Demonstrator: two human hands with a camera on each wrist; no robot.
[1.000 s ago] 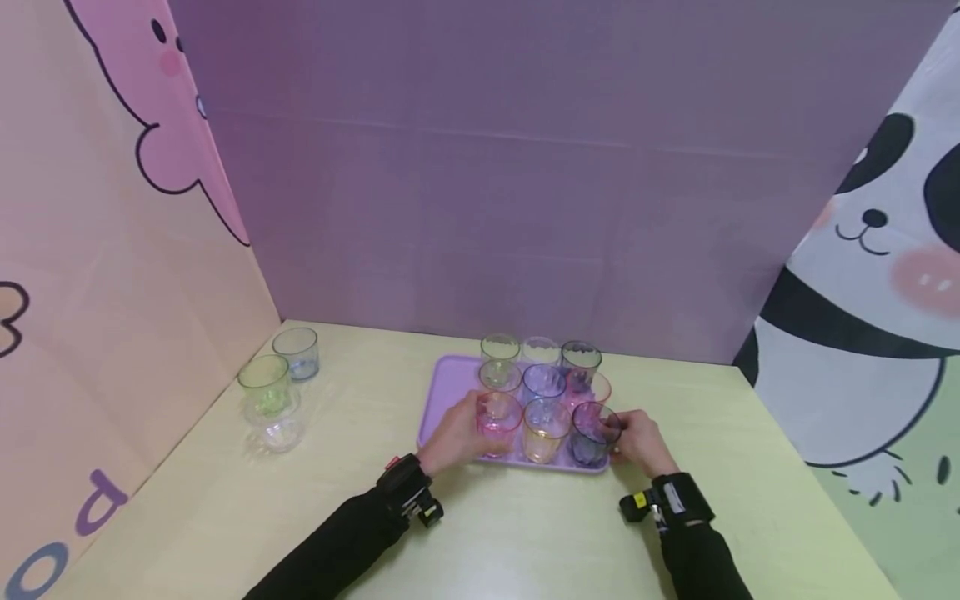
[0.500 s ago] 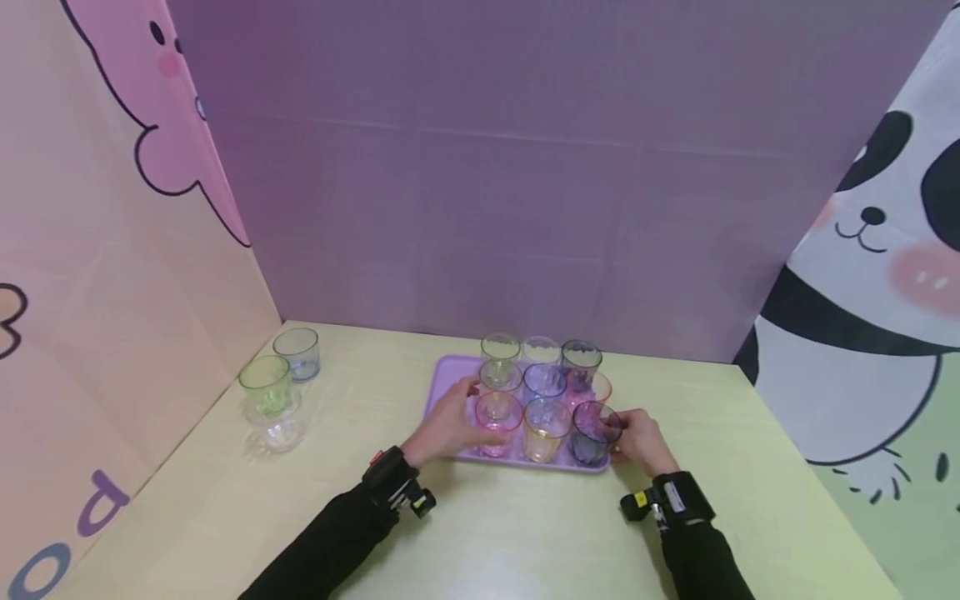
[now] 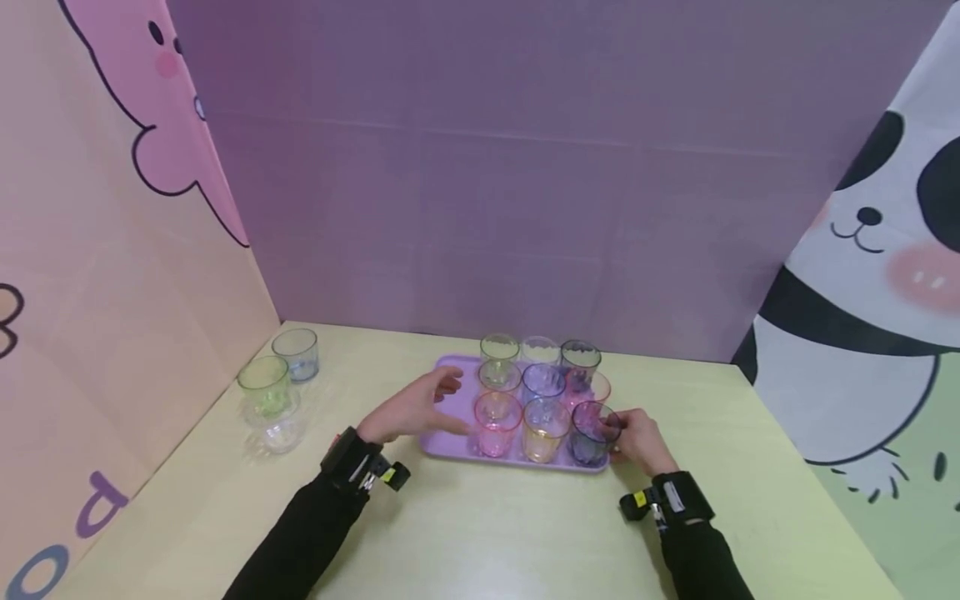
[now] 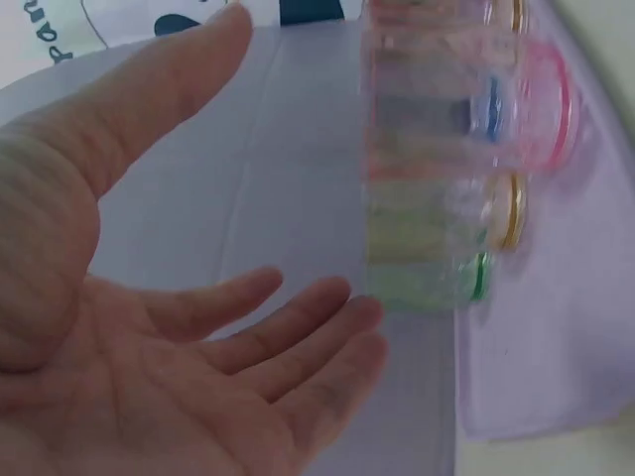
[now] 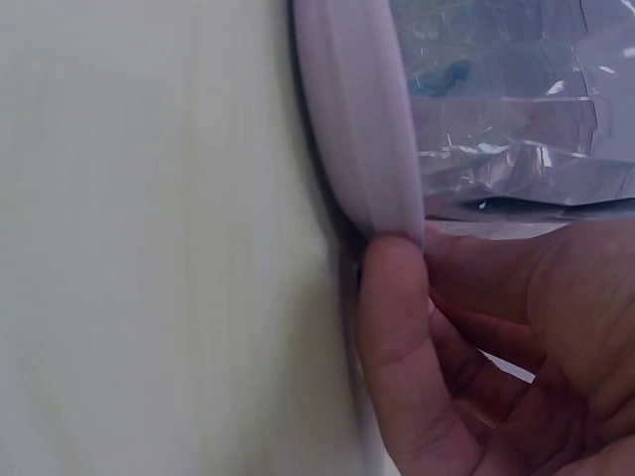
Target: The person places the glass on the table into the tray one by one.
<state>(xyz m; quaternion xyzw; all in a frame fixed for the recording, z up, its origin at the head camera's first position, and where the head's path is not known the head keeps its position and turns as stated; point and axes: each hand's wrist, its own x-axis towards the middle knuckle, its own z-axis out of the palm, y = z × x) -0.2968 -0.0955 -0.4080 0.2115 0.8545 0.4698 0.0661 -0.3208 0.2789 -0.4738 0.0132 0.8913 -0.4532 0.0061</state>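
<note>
Coloured drinking glasses stand in rows on a purple tray (image 3: 450, 450). Its front row has a pink glass (image 3: 495, 435), an amber glass (image 3: 544, 435) and a dark purple-grey glass (image 3: 589, 446). My left hand (image 3: 411, 410) hovers over the tray's left part, thumb and fingers spread and apart from the pink glass. The left wrist view shows its palm (image 4: 129, 387) holding nothing. At the tray's right front corner, my right hand (image 3: 643, 446) pinches the tray rim (image 5: 372, 129), close beside the dark glass. In the head view that glass partly hides the right fingertips.
At the table's left, a green-rimmed glass (image 3: 266, 387), a clear glass (image 3: 281, 433) and a bluish glass (image 3: 300, 358) stand close together. A purple backdrop (image 3: 450, 208) rises behind the pale table (image 3: 480, 533). Printed sheets flank both sides.
My left hand has let go of the pink glass and drawn back leftward, its fingers spreading. The pink glass stays on the tray. My right hand keeps its place on the tray.
</note>
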